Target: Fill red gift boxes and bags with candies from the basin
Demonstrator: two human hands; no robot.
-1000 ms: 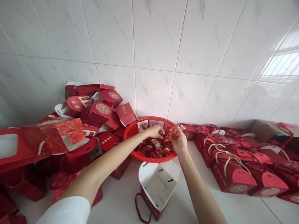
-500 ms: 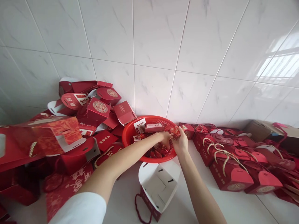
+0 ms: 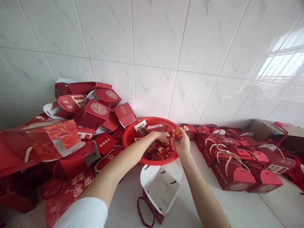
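A red plastic basket (image 3: 127,139) holds a heap of red-wrapped candies (image 3: 159,152) and a small red box (image 3: 155,128). My left hand (image 3: 163,138) is over the heap, its fingers pinched on what looks like a red-wrapped candy. Beside it, above the basket's right rim, my right hand (image 3: 182,144) is closed around several red-wrapped sweets (image 3: 177,133). In front of the basket stands an open gift box (image 3: 159,190), white inside and dark red outside, with a rope handle hanging at its left.
Many red gift boxes (image 3: 97,110) are piled loosely on the left. Closed red boxes with rope handles (image 3: 234,177) stand in rows on the right, near a brown cardboard box (image 3: 260,129). A tiled wall (image 3: 154,88) rises behind the basket.
My left hand has lifted slightly out of the candy heap and sits closer to my right hand. The right hand still holds its sweets. The view has shifted a little.
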